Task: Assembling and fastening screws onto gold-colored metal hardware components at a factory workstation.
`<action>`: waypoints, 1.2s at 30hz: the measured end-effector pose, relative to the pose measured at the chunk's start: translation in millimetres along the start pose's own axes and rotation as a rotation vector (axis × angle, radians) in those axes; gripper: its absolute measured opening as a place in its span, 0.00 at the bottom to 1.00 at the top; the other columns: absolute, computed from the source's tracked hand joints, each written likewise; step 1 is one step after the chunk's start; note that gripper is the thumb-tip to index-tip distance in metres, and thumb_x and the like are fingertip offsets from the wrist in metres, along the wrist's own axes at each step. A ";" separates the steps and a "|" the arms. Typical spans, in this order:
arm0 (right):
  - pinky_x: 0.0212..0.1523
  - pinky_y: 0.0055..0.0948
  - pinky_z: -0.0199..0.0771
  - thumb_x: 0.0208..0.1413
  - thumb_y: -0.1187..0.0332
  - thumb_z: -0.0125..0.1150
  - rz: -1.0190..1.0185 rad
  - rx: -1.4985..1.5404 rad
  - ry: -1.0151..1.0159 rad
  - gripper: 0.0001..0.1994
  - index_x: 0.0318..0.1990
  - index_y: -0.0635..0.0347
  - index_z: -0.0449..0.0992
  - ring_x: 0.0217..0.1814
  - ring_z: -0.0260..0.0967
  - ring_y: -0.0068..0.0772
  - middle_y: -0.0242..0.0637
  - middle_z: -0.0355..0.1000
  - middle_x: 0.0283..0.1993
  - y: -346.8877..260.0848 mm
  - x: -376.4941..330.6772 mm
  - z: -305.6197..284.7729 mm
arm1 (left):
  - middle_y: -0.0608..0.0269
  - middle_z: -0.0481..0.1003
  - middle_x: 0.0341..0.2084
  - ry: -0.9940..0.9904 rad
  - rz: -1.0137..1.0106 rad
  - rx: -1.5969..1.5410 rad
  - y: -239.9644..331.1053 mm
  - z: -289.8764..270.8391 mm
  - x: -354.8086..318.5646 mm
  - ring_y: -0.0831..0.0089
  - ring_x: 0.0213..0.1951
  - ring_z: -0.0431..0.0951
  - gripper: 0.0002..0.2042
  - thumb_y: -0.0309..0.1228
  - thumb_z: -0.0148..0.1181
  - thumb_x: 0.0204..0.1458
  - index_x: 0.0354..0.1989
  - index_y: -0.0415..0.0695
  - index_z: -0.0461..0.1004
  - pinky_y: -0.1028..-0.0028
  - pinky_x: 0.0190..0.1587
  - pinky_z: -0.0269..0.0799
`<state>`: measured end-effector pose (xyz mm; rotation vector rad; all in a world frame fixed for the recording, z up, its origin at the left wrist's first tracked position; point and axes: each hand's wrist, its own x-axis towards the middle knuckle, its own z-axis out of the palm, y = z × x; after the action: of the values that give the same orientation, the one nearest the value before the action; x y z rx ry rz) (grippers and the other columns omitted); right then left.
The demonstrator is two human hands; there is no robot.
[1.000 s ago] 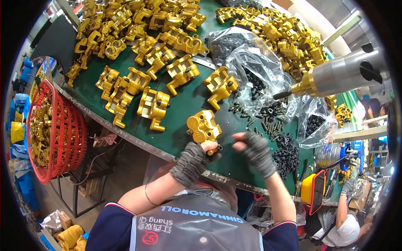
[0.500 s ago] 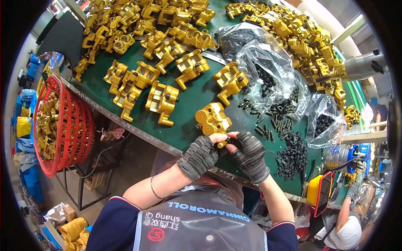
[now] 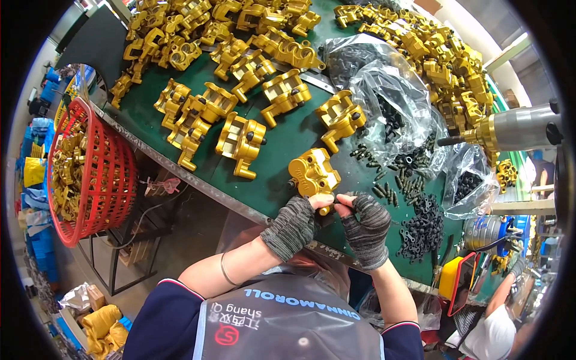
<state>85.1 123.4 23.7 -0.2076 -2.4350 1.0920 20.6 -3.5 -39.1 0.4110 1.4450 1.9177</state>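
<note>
A gold brake caliper (image 3: 313, 171) lies near the front edge of the green table. My left hand (image 3: 293, 227), in a grey fingerless glove, grips its lower arm between thumb and fingers. Just right of that arm, the gloved right hand (image 3: 367, 227) has its thumb and fingertips pinched together; whatever sits between them is too small to make out. Beyond my hands stand more gold calipers, one (image 3: 341, 120) behind the held one and another (image 3: 241, 144) to its left. Dark threaded pins (image 3: 413, 183) lie loose to the right, beside a pile of small black parts (image 3: 422, 228).
Large heaps of gold calipers (image 3: 420, 42) cover the back. Clear plastic bags (image 3: 384, 90) of black parts lie right of centre. A metal cylindrical tool (image 3: 522, 129) juts in from the right. At left stands a red basket (image 3: 114, 186); a co-worker (image 3: 489, 333) is at lower right.
The view has shifted slightly, so the table's things sit further right. My right fingertips have drawn a little away from the left thumb. The left hand still grips the caliper.
</note>
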 end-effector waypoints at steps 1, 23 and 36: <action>0.33 0.22 0.69 0.40 0.78 0.62 0.051 0.046 -0.003 0.07 0.31 0.63 0.75 0.30 0.70 0.26 0.37 0.73 0.28 -0.6 0.1 1.6 | 0.56 0.73 0.32 -0.025 0.141 0.207 -1.8 -0.5 -0.5 0.64 0.35 0.74 0.08 0.20 0.53 0.45 0.34 0.43 0.71 0.72 0.39 0.69; 0.27 0.33 0.68 0.39 0.70 0.51 0.015 -0.340 -0.112 0.07 0.28 0.59 0.70 0.28 0.68 0.45 0.43 0.68 0.25 4.9 -1.7 15.6 | 0.61 0.70 0.42 -0.009 -0.452 -0.700 34.7 9.0 7.7 0.67 0.44 0.69 0.22 0.41 0.51 0.51 0.51 0.41 0.62 0.66 0.48 0.64; 0.28 0.22 0.63 0.51 0.70 0.47 0.824 -0.590 1.386 0.05 0.32 0.59 0.68 0.28 0.62 0.24 0.28 0.65 0.27 -14.3 -514.1 -148.1 | 0.60 0.73 0.33 -0.320 -0.623 -0.574 35.6 -34.9 31.3 0.69 0.38 0.73 0.13 0.35 0.51 0.52 0.40 0.38 0.69 0.72 0.38 0.70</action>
<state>608.8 50.0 -58.9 -1.6087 -1.2274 0.1590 -35.1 -11.9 -22.2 -0.0151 0.6555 1.5602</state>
